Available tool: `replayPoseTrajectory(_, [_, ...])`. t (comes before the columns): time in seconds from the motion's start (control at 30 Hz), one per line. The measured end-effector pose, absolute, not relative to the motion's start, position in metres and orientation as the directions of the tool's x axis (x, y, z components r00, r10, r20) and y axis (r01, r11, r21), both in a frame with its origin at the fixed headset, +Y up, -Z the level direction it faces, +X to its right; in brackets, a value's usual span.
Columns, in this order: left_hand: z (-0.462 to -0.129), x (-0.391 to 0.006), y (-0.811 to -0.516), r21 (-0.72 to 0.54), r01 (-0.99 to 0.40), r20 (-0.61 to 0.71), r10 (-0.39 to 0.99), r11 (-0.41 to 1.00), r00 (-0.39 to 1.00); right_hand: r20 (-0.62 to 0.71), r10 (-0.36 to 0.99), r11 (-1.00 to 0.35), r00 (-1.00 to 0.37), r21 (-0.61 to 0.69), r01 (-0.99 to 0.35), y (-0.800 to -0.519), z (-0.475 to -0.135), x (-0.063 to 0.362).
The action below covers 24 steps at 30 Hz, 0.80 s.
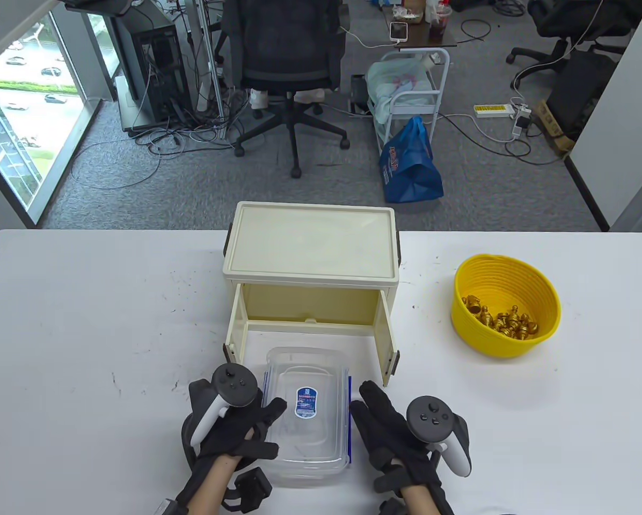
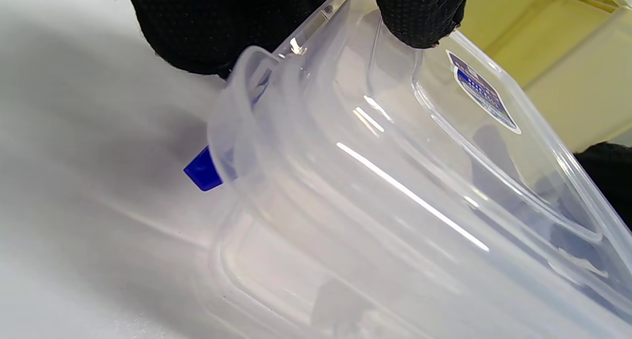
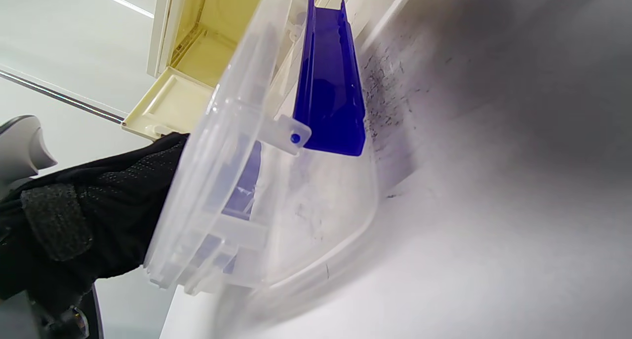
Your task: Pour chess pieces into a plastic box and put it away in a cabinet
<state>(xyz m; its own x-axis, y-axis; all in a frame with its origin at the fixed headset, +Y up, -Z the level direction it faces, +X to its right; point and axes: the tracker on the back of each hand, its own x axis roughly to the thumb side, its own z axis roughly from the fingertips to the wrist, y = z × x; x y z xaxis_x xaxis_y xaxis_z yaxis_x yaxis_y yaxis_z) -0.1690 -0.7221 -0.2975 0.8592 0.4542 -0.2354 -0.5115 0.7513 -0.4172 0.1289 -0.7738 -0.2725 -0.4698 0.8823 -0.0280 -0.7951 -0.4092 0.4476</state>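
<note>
At six o'clock on the table our left hand (image 1: pixel 230 429) grips the lidded clear plastic box (image 1: pixel 307 410) while the right hand (image 1: pixel 393 434) lies flat and relaxed just beside its blue latch (image 3: pixel 328 77), so we'd say pop that latch gently before going for the yellow bowl (image 1: pixel 506 306) at three o'clock.

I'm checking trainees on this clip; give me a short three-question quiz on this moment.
1. True or false: the chess pieces are already in the box.
2. Which hand grips the box? A) left hand B) right hand C) neither
3. Fill in: the cabinet doors stand ____.

Key:
1. False. They lie in the yellow basket, and the box has its lid on.
2. A. Its fingers press on the lid with the thumb at the box's side; the right hand is beside the blue latch, fingers straight.
3. Open.
</note>
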Motion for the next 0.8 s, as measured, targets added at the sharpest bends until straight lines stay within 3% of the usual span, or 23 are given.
replayPoseTrajectory(0.37, [-0.293,-0.157,-0.683,-0.349,-0.492,-0.264,0.420,0.798,0.868,0.004,0.893,-0.406,-0.451,0.443,-0.799,-0.771,-0.271,0.132])
replayPoseTrajectory(0.53, [-0.291,-0.158,-0.672,-0.312,-0.645,-0.284,0.580,0.698,0.764,0.029,0.897,-0.406,-0.441,0.451,-0.795,-0.770,-0.272,0.132])
replayPoseTrajectory(0.67, [-0.289,-0.159,-0.666,-0.300,-0.806,-0.288,0.757,0.510,0.586,0.045,0.899,-0.409,-0.436,0.448,-0.795,-0.769,-0.271,0.132])
replayPoseTrajectory(0.8, [-0.290,-0.163,-0.650,-0.284,-0.863,-0.231,0.843,0.419,0.485,0.067,0.902,-0.409,-0.425,0.442,-0.798,-0.767,-0.270,0.133])
